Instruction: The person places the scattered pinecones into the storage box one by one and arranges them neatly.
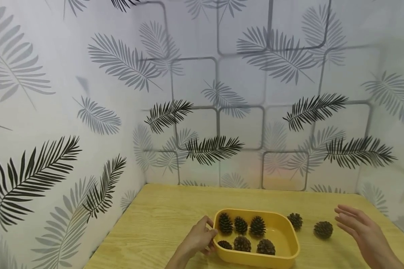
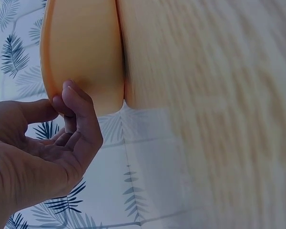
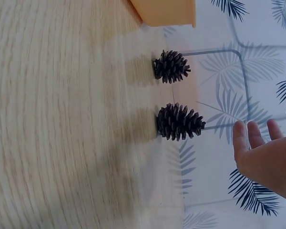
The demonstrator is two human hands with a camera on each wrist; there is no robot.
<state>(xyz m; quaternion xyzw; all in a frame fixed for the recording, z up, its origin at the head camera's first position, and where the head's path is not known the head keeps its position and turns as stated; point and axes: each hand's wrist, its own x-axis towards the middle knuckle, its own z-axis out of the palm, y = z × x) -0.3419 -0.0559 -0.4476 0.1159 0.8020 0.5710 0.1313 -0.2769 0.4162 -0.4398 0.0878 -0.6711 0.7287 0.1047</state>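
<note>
A yellow plastic tub (image 1: 279, 239) stands on the table with several brown pine cones in it, in two rough rows toward its left. My left hand (image 1: 199, 236) pinches the tub's left rim; in the left wrist view the thumb and fingers (image 2: 81, 107) meet at that rim. Two more pine cones lie outside on the right: one pine cone (image 1: 294, 221) close to the tub's right side, another pine cone (image 1: 323, 229) farther right. My right hand (image 1: 361, 231) is raised just right of that second cone, fingers extended, holding nothing.
The light wood-grain table (image 1: 168, 209) meets a pale wall (image 1: 242, 168) printed with dark and grey leaves at its back. A similar leaf-patterned surface (image 1: 54, 149) rises along the left side. Bare wood shows left of and behind the tub.
</note>
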